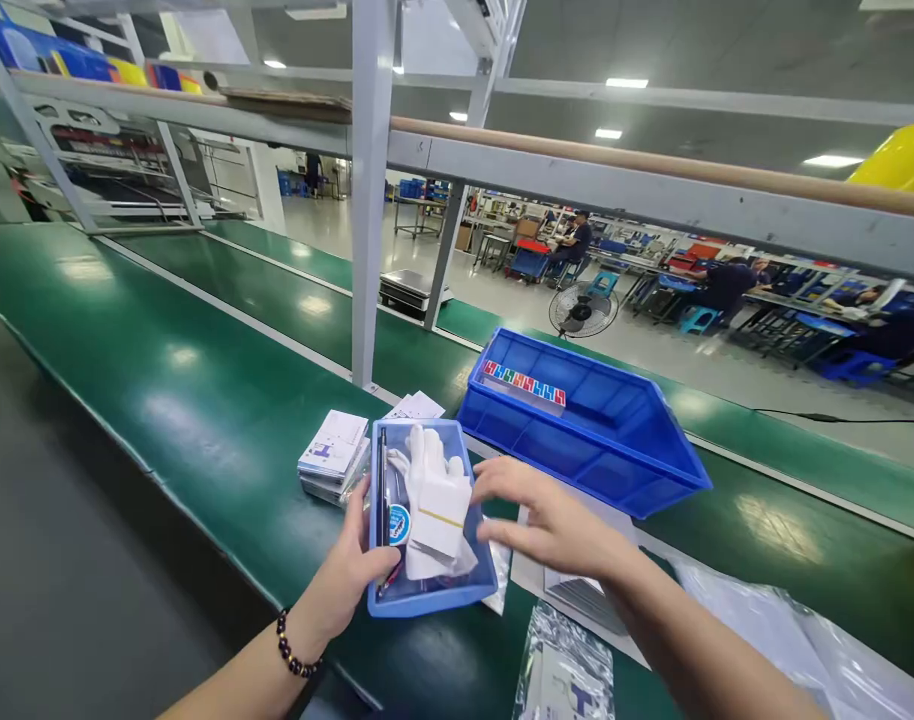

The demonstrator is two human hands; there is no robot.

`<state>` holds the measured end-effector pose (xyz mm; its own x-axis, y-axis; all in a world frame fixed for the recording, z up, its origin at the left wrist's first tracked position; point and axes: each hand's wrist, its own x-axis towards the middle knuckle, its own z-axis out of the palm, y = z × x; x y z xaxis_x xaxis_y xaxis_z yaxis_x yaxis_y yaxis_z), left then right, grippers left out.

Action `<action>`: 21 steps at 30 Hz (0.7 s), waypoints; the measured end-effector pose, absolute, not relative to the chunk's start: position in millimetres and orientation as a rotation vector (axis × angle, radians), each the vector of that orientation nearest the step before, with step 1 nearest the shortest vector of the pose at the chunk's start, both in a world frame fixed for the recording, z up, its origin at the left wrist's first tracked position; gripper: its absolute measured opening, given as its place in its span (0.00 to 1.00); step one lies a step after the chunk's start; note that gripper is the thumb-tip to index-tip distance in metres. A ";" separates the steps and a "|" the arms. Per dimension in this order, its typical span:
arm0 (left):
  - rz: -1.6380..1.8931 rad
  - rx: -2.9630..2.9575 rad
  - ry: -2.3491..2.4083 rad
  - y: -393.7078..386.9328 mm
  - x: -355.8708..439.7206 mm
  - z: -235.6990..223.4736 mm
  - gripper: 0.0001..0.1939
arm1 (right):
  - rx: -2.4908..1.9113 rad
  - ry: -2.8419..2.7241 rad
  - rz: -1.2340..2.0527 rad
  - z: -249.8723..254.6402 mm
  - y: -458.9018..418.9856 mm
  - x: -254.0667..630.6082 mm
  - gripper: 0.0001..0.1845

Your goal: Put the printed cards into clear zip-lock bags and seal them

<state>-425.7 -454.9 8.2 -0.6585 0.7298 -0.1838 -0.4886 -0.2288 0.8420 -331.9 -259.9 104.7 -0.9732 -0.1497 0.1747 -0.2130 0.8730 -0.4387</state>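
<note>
We grip the small bin (434,603) with our left hand (343,575); our right hand (547,515), loosely spread, stands opposite it.

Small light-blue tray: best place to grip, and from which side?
Likely both long walls of the small light-blue tray, from left and right, thumb over rim. They're raised, and the left hand holds its wall this way. Coming from above looks worse: a white glove lies inside.

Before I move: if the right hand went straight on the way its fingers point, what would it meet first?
Likely the right hand meets the light-blue tray at its right rim, perhaps touching now; if higher, the white packet inside. Depth is unclear.
</note>
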 end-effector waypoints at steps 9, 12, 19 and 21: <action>1.747 0.392 1.193 -455.0 -417.6 -7.2 0.45 | 0.779 -3.311 0.040 83.3 -265.8 -370.2 0.20; 1.727 0.317 1.089 -455.4 -417.9 -9.6 0.44 | 0.797 -3.385 -0.162 82.9 -269.5 -374.1 0.12; 1.725 0.321 1.030 -455.4 -426.2 -9.9 0.44 | 0.786 -2.919 -0.650 103.2 -269.3 -365.6 0.11; 1.710 0.351 1.019 -454.2 -429.0 -8.6 0.43 | 0.773 -2.820 -0.726 109.1 -266.1 -362.2 0.12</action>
